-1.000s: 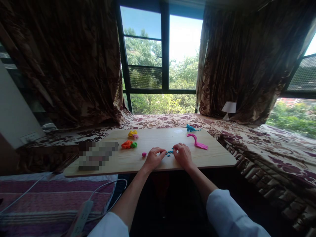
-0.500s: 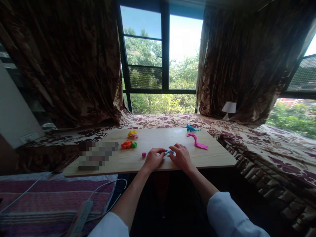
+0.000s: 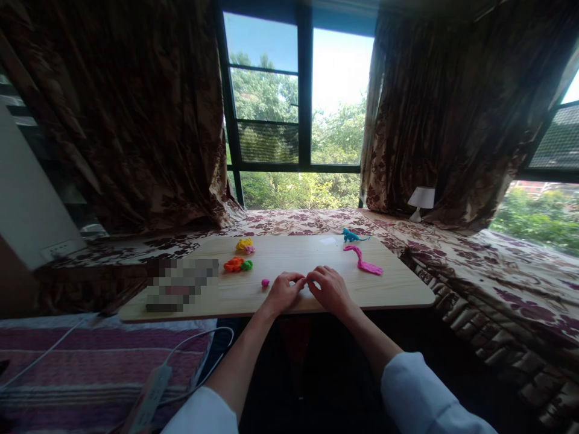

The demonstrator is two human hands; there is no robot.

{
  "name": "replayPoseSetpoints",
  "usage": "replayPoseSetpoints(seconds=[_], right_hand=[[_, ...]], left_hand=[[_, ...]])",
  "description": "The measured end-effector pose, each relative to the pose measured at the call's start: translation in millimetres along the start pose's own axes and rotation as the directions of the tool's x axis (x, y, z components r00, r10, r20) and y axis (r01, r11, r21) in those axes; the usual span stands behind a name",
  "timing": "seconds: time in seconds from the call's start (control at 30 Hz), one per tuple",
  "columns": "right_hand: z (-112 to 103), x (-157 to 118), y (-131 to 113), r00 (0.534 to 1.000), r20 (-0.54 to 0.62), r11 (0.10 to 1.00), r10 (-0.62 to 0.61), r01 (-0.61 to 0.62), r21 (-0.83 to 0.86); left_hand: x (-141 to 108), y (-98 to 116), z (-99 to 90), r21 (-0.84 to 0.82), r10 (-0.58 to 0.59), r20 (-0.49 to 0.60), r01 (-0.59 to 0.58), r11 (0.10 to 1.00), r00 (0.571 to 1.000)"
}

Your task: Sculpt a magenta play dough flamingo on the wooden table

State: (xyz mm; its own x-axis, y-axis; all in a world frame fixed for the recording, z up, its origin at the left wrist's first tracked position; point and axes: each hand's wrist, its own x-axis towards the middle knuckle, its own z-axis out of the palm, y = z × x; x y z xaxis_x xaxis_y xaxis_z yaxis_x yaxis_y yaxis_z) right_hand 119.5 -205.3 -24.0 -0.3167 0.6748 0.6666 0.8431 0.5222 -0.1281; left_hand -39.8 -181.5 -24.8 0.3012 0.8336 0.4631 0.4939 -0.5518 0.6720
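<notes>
My left hand (image 3: 284,292) and my right hand (image 3: 329,287) meet over the near middle of the table, fingertips almost touching. Both are closed in a pinch around a small piece of blue modelling clay (image 3: 311,279), of which only a sliver shows between the fingers. A small pink clay ball (image 3: 265,283) lies just left of my left hand. Farther right are a long, curved pink clay piece (image 3: 362,261) with a flattened end and a blue clay animal figure (image 3: 350,235) with a thin tail.
On the left of the wooden table (image 3: 289,250) lie orange clay (image 3: 234,264), green clay (image 3: 246,265), yellow clay (image 3: 243,244) and a pixelated area (image 3: 181,286). A white lamp (image 3: 421,198) stands beyond. A power strip (image 3: 151,392) with cables lies at lower left.
My fingers have drawn together and closed over the blue clay, which showed as several bits between them before. The other clay pieces stay in place; the view has shifted slightly.
</notes>
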Motion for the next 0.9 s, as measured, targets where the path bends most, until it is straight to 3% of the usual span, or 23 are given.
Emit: replayPoseSetpoints(seconds=[0.2, 0.4, 0.57, 0.73, 0.9], right_hand=[[1, 2, 6, 0.983, -0.091, 0.985, 0.159, -0.165, -0.056], [5, 0, 10, 0.992, -0.008, 0.992, 0.124, -0.124, -0.037], [3, -1, 5, 0.991, -0.017, 0.99, 0.129, -0.13, -0.06], [-1, 1, -1, 1.0, -0.01, 1.0, 0.012, -0.012, 0.026], [-3, 2, -1, 1.0, 0.014, 0.999, -0.019, 0.018, 0.031]], left_hand=[[0, 2, 0.2, 0.003, -0.003, -0.043, 0.003, 1.0, 0.999], [1, -3, 2.2, 0.054, 0.047, -0.098, -0.042, 0.998, 0.994], [1, -4, 2.5, 0.013, -0.034, -0.113, 0.036, 0.999, 0.993], [0, -2, 1.7, -0.044, -0.052, -0.068, 0.049, 0.998, 0.996], [0, 4, -0.2, -0.01, -0.028, -0.022, 0.028, 1.0, 0.999]])
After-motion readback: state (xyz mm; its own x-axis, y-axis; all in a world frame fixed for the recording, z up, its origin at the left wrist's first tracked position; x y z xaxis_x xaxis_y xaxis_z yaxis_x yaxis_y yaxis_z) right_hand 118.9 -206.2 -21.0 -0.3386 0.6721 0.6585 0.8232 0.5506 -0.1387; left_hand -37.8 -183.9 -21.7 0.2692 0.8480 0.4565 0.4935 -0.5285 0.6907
